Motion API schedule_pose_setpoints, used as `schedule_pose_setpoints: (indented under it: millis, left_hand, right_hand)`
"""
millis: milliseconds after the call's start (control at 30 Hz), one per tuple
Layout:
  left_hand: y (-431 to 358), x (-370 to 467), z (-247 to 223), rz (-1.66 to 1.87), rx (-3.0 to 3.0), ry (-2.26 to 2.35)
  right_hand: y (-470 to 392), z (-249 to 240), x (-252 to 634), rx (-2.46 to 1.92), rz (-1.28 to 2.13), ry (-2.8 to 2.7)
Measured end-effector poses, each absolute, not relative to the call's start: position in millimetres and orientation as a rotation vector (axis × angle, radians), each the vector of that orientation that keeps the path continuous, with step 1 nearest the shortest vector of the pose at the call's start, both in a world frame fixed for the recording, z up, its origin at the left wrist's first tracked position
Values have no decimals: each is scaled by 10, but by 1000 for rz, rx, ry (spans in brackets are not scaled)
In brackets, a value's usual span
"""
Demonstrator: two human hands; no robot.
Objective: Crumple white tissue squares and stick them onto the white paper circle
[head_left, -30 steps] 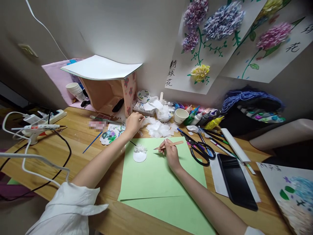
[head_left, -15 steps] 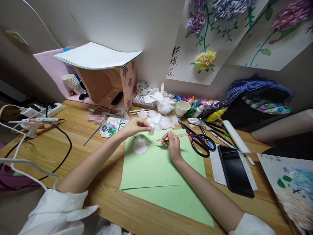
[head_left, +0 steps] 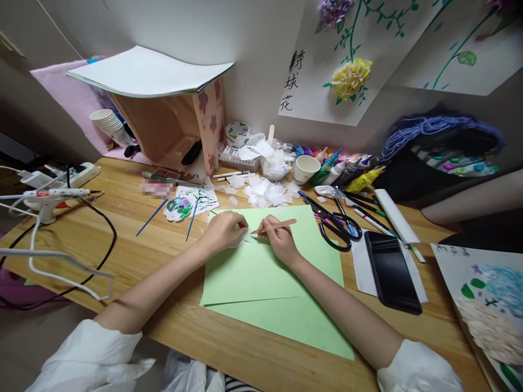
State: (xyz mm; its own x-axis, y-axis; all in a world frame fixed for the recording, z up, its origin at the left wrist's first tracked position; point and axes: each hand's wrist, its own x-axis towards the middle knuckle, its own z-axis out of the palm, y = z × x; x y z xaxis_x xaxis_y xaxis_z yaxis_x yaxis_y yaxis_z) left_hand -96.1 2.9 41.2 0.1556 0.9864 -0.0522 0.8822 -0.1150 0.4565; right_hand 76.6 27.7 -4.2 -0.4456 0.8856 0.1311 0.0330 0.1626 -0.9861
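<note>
My left hand point(head_left: 226, 228) is closed in a pinch on a small white tissue paper piece point(head_left: 247, 237) just above the green paper point(head_left: 269, 277). Opposite it, my right hand point(head_left: 279, 239) grips a slim wooden stick point(head_left: 286, 224), whose pointed, darker tip meets or nearly meets that tissue piece. Under my left fingers a white round paper piece point(head_left: 237, 243) lies on the green paper, mostly covered by the hand. Beyond both hands is a loose heap of torn white tissue squares point(head_left: 267, 191).
Black scissors point(head_left: 333, 224) and a phone point(head_left: 392, 272) lie to the right. Behind stand a paper cup point(head_left: 306, 169) and paint bottles point(head_left: 326, 174). A glue gun point(head_left: 49, 202) with trailing cables is at left, near a painted palette point(head_left: 178, 209) and blue-handled brushes point(head_left: 152, 216).
My left hand has come down and toward me with the tissue piece, over the round white paper. My right hand has shifted left with the stick. The camera view has tilted slightly down.
</note>
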Motion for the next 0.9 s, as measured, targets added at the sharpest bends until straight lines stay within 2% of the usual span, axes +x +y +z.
schedule_pose_setpoints:
  millis: [133,367,600,900]
  left_hand:
    - [17,-980,430,417,2078,1785]
    - [-7,-1234,310,783,1909,1981]
    - [-87,-1380,80,838,1761,2079]
    - [-99,-1368,34,852,1787,2075]
  right_hand:
    - [274,-30,754,-868,1378,-1804]
    - [264,14,749,-913,1305,-1913]
    - [262,33,742,-935,1344,-1922]
    - [288,42,700,-978,1284,-1997]
